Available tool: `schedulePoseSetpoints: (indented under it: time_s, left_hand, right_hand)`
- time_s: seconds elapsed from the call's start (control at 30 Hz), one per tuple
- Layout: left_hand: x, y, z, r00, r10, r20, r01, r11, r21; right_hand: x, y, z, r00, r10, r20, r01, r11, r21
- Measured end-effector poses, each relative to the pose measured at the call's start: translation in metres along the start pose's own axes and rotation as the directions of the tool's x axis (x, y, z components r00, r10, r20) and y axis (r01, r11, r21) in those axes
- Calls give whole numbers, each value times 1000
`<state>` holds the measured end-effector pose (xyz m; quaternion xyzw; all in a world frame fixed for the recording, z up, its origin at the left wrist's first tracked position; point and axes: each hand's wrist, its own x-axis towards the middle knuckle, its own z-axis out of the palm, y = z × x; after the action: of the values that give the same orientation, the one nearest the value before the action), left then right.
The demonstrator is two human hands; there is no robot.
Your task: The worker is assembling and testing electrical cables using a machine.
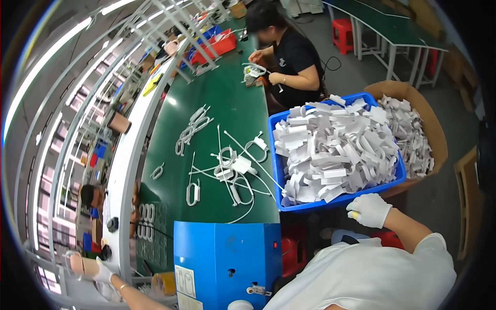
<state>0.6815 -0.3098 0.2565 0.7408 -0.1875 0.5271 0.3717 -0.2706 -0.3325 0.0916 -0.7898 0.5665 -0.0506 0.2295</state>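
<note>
My right hand (370, 210), in a white glove, is curled beside the near rim of a blue bin (338, 204). A small yellow patch shows at its fingertips; what they hold, if anything, I cannot make out. The bin is heaped with folded white paper pieces (330, 150). Far to the lower left, my gloved left hand (105, 271) is up against a beige cylinder (82, 266) on the white frame. Its fingers are too distorted and partly hidden to read. Between my arms stands a blue machine box (227, 258) with a red switch and a small metal clamp.
White coiled cables (232, 168) with paper bands lie on the green table (181, 111). A co-worker (294, 57) handles a white cable at its far end. A cardboard box (439, 139) of white pieces stands right of the bin. Another person (92, 196) is at left.
</note>
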Motion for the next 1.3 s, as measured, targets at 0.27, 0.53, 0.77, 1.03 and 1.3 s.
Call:
schedulePoseSetpoints:
  time_s: [0.27, 0.53, 0.77, 1.03, 1.3]
  left_hand:
    - [17, 1, -130, 958, -37, 283, 137, 930, -341]
    - [-155, 245, -504, 980, 0, 201, 68, 942, -330]
    - [-575, 127, -683, 514, -841, 171, 780, 541, 315]
    - [-833, 317, -884, -488, -857, 167, 121, 123, 985]
    - [-850, 394, -922, -635, -738, 228, -102, 372, 923]
  right_hand:
    - [-15, 4, 8, 931, -98, 351, 132, 989, -73]
    - [53, 34, 45, 861, -417, 292, 442, 897, -21]
    - [95, 64, 62, 725, -591, 353, 650, 756, -69]
    - [131, 41, 86, 668, -526, 527, 731, 595, -333]
    - [149, 3, 114, 655, -302, 693, 755, 298, -584]
